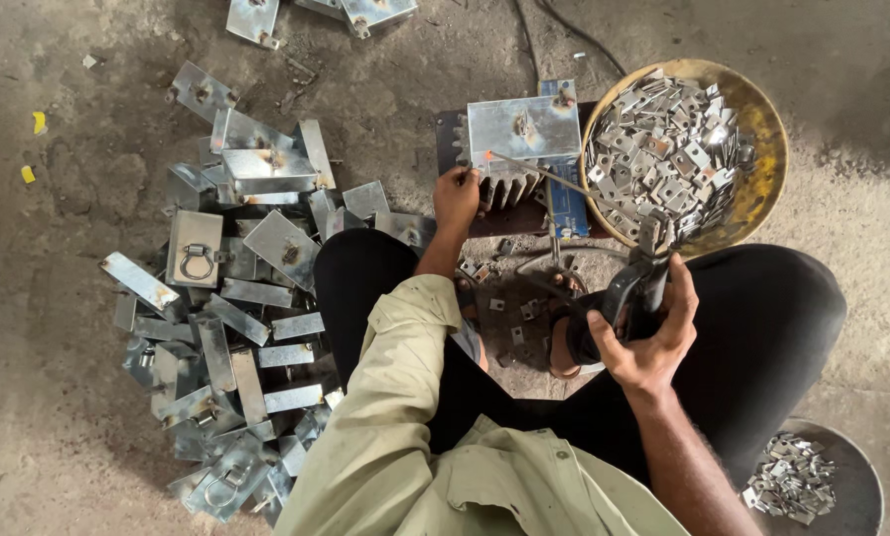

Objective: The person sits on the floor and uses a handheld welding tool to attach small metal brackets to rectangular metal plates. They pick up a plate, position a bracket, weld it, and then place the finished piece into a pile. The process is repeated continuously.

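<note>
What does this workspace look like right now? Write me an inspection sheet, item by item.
Surface: bare, stained concrete floor; the person sits on it.
Job's things: a metal box part rests on a dark block; a thin rod lies across its front.
Clutter: heap of folded metal plates on the person's left; yellow bowl full of small metal pieces; grey pan with a few more; loose bits by the feet.
Grippers: left hand touches the box part's lower edge; right hand, fingers wrapped round a dark tool handle.
Cables: dark wires run off along the top edge.
Surroundings: yellow scraps on the floor.
</note>
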